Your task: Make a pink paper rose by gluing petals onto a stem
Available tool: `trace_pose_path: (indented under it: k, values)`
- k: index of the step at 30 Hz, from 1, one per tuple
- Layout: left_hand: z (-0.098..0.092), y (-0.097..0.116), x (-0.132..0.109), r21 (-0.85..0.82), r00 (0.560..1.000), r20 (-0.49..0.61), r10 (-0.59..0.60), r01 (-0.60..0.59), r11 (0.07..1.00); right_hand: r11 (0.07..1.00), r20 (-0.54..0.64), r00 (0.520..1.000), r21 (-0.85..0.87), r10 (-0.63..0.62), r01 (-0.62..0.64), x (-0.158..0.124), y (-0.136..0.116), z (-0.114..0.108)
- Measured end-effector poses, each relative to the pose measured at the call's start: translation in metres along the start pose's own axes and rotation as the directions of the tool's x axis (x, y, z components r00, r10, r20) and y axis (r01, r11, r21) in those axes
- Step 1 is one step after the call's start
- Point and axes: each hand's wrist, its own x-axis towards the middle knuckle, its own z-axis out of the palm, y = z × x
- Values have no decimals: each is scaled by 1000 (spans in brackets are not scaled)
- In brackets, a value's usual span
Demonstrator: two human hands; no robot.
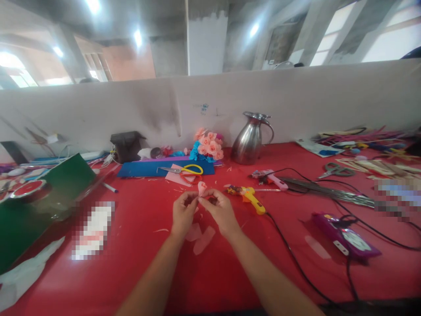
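A small pink paper flower (pixel 202 188) stands upright between my two hands at the middle of the table. My left hand (pixel 184 211) pinches its base from the left. From the other side, the fingertips of my right hand (pixel 219 210) close on the same base. Pink paper petals (pixel 203 240) lie flat on the red table just below my hands. Beyond the flower, yellow-handled scissors (pixel 184 169) rest on a pink paper piece (pixel 177 176) and a blue sheet. To the right of my right hand lies a yellow glue gun (pixel 251 198).
A steel jug (pixel 250 140) and a bunch of pink and blue paper flowers (pixel 208 145) stand at the back. Cords run from a purple power strip (pixel 345 237) on the right. A green board (pixel 42 202) leans at left. Wires (pixel 329 192) lie right.
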Motion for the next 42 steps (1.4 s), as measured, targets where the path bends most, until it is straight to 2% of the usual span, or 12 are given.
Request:
trace_pose_path:
  k: [5, 9, 12, 15, 20, 32, 37, 42]
  values:
    - [2, 2, -1, -16, 1000, 2, 12, -12, 1000, 997, -27, 1000, 74, 1, 1, -3, -5, 0]
    - [3, 3, -2, -76, 999, 43, -8, 11, 997, 977, -82, 991, 193, 110, -93, -1, -10, -2]
    - [3, 3, -2, -91, 995, 89, -35, 43, 995, 931, 22, 979, 304, 203, -200, 1, -11, -5]
    - [2, 3, -2, -87, 993, 108, -39, 48, 995, 897, 97, 967, 362, 235, -254, 3, -11, -6]
    - [2, 3, 0, -42, 996, 85, -10, 13, 999, 904, 84, 969, 349, 232, -247, 2, -13, -6]
    - [2, -1, 0, -6, 998, 55, 21, -21, 1000, 888, 148, 973, 402, 179, -225, 2, -11, -8]
    - [1, -1, -1, -34, 1000, 19, 20, -19, 999, 907, 121, 978, 369, 168, -202, 2, -11, -6]
    - [1, -1, -1, -59, 998, 50, 37, -34, 998, 934, 97, 986, 319, 137, -161, 0, -11, -5]
